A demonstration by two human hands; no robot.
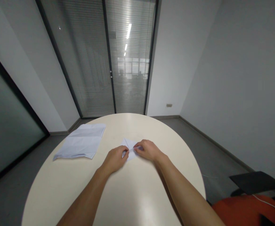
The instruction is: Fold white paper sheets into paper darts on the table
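Note:
A small folded sheet of white paper with crease lines lies on the round table, partly covered by my fingers. My left hand is closed at its left side, thumb and fingers pinching a flap. On the right, my right hand pinches the paper too, its thumb and forefinger pressed together near the middle. Between the two hands a folded edge stands slightly raised. The fingertips hide part of the folds.
A stack of white paper sheets lies at the table's left. The pale round table has its far edge near a glass partition with blinds. A red chair with a black armrest stands at the lower right.

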